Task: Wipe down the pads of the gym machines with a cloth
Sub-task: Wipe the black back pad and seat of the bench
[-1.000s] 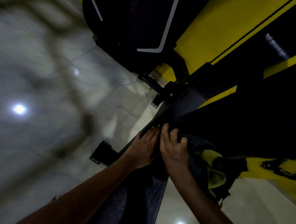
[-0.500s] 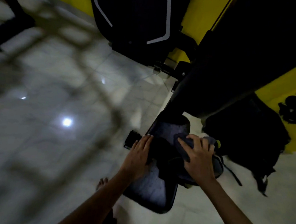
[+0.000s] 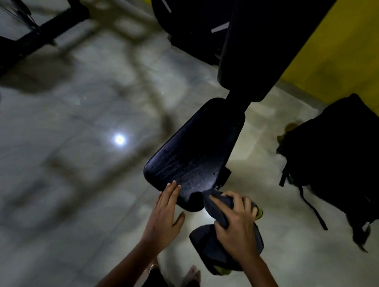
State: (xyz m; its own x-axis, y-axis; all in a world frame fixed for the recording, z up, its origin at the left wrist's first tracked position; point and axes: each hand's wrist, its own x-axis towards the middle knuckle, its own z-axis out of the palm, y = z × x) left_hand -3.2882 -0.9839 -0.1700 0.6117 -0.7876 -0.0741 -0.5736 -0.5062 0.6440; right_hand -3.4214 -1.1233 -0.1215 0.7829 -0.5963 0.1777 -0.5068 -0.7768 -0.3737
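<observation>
1. My right hand (image 3: 237, 229) has its fingers (image 3: 222, 201) curled round a bunched dark grey cloth with a yellow-green edge (image 3: 218, 209). I bunch it so it gives a thick wad to press with. The cloth sits at the near right corner of the pad, about five o'clock from the pad's middle.

2. The black, rounded, padded vinyl seat of the gym machine (image 3: 194, 155) slopes away from me towards twelve o'clock, where it meets the long black back pad (image 3: 263, 34). Its surface shows a wet sheen and droplets, so I judge it is wiped in part at least.

3. My left hand (image 3: 165, 217) lies flat and spread, holding nothing, its fingertips (image 3: 173, 184) touching the pad's near edge at seven o'clock. I judge that it steadies the seat against the push of the wiping hand.

4. A loose part of the cloth hangs below my right hand, over the pale glossy tiled floor (image 3: 65, 177).

5. A black fabric backpack (image 3: 344, 158) lies on the floor at three o'clock, well apart from the pad.
</observation>
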